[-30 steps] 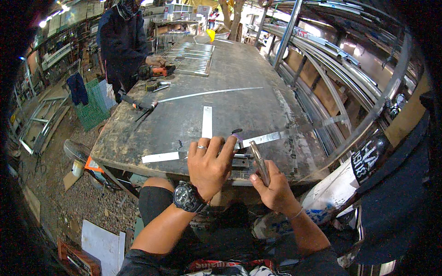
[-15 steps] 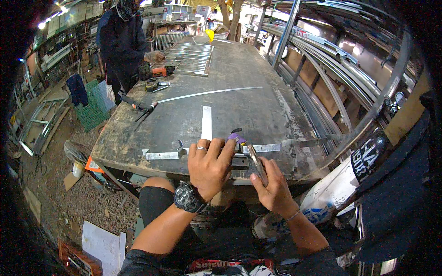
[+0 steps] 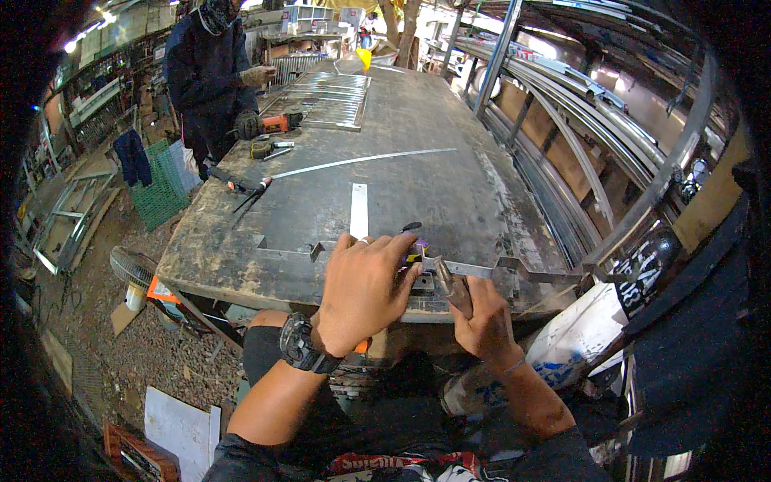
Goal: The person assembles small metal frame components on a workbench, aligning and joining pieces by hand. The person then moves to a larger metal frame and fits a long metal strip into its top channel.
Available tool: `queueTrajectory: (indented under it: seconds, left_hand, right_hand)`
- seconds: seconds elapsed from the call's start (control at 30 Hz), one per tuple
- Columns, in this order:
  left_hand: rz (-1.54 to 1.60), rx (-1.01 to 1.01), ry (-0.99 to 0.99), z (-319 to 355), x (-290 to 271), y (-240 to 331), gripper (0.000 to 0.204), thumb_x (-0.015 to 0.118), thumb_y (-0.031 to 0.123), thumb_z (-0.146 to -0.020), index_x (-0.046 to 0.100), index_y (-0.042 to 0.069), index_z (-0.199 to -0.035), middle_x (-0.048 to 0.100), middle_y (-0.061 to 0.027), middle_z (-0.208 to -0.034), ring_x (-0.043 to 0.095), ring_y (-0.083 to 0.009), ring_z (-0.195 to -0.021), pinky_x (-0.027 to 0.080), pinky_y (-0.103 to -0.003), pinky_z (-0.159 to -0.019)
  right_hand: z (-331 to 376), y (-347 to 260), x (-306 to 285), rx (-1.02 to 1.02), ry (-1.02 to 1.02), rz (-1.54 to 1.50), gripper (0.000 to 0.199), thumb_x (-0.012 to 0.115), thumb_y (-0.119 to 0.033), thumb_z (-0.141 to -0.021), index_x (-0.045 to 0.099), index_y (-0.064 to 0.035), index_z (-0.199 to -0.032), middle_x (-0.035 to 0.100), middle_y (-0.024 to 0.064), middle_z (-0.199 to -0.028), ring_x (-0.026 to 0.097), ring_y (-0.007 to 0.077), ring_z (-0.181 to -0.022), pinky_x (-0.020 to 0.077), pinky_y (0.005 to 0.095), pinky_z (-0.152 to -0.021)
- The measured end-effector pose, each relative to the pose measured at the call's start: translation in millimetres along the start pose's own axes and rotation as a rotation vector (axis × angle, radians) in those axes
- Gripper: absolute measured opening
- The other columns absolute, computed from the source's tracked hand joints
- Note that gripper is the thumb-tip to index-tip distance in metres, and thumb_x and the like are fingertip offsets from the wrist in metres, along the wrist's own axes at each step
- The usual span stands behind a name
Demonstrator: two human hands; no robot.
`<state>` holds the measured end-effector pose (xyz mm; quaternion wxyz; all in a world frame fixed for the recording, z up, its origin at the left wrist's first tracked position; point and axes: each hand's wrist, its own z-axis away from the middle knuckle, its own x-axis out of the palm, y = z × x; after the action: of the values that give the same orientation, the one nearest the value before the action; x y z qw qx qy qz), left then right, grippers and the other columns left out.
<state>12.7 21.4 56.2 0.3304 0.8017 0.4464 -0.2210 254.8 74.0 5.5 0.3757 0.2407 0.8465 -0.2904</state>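
A: Metal strip (image 3: pixel 482 270), bent into steps, lies along the near edge of the workbench (image 3: pixel 418 153); long axis runs left to right, with one end near the left hand (image 3: pixel 365 289) and the other pointing toward the bench's right corner.

B: Hands?

A: Left hand lies palm down, fingers spread, pressing on the strip and a small clamp-like block (image 3: pixel 419 281) beneath it; wristwatch (image 3: pixel 303 345) on that wrist. Right hand (image 3: pixel 482 317) is closed round a dark tool handle (image 3: pixel 454 285), set against the strip just right of the left hand.

B: Surroundings?

A: Flat short bar (image 3: pixel 359 210) lies beyond the left hand, pointing away from the edge. Long thin strip (image 3: pixel 361 161) lies crosswise at mid-bench. Pliers (image 3: pixel 245 189) at the left edge, orange power tool (image 3: pixel 281 122) and a metal grille (image 3: pixel 321 98) farther off. Another person (image 3: pixel 213 76) in dark clothing stands at the far left corner.

B: Change from a second ago?

A: The stepped strip has shifted to the right; more of it now shows beyond the right hand. Left hand stays flat.
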Motion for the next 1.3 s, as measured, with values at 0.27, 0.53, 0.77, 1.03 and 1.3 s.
queueTrajectory:
  seconds: [0.27,0.53,0.77,1.03,1.3]
  left_hand:
    - [0.131,-0.107,-0.146,-9,-1,-9,0.021,0.07,0.024,-0.097,0.072,0.01,-0.112,0.072,-0.0175,-0.082,0.068,-0.0426,-0.075,0.052,-0.051,-0.064]
    - [0.133,-0.099,0.095,2,20,3,0.011,0.07,0.02,-0.094,0.072,0.011,-0.102,0.071,-0.0114,-0.08,0.066,-0.0374,-0.07,0.046,-0.046,-0.067]
    - [0.136,-0.066,0.14,7,18,1,0.01,0.07,0.017,-0.093,0.073,0.012,-0.101,0.068,-0.0081,-0.077,0.064,-0.031,-0.068,0.038,-0.043,-0.068]
    - [0.235,-0.076,0.133,11,19,4,0.01,0.07,0.016,-0.093,0.075,0.012,-0.101,0.066,-0.0069,-0.076,0.061,-0.0293,-0.066,0.036,-0.042,-0.069]
    - [0.24,-0.065,0.147,11,12,5,0.01,0.07,0.014,-0.094,0.074,0.011,-0.102,0.066,-0.0074,-0.077,0.061,-0.0295,-0.069,0.037,-0.042,-0.071]
  right_hand:
    - [-2,17,2,-0.202,0.004,0.151,0.054,0.072,-0.008,-0.083,0.06,0.0036,-0.134,0.064,0.0279,-0.116,0.068,0.0465,-0.092,0.0583,0.0502,-0.078]
    - [-4,18,3,-0.186,0.003,0.026,0.043,0.069,0.002,-0.078,0.062,0.0042,-0.121,0.065,0.0251,-0.137,0.068,0.0454,-0.102,0.0564,0.0502,-0.087]
    - [-10,12,2,-0.206,-0.048,-0.093,0.047,0.07,0.003,-0.079,0.06,0.007,-0.125,0.066,0.028,-0.132,0.069,0.0466,-0.101,0.0565,0.0488,-0.086]
    - [-10,7,5,-0.237,-0.032,-0.186,0.044,0.07,0.005,-0.086,0.059,0.008,-0.129,0.067,0.0294,-0.126,0.071,0.0465,-0.1,0.0579,0.0461,-0.084]
    - [-10,4,5,-0.231,-0.007,-0.178,0.06,0.07,0.006,-0.083,0.055,0.0076,-0.142,0.069,0.0277,-0.117,0.07,0.0465,-0.096,0.0579,0.0451,-0.084]
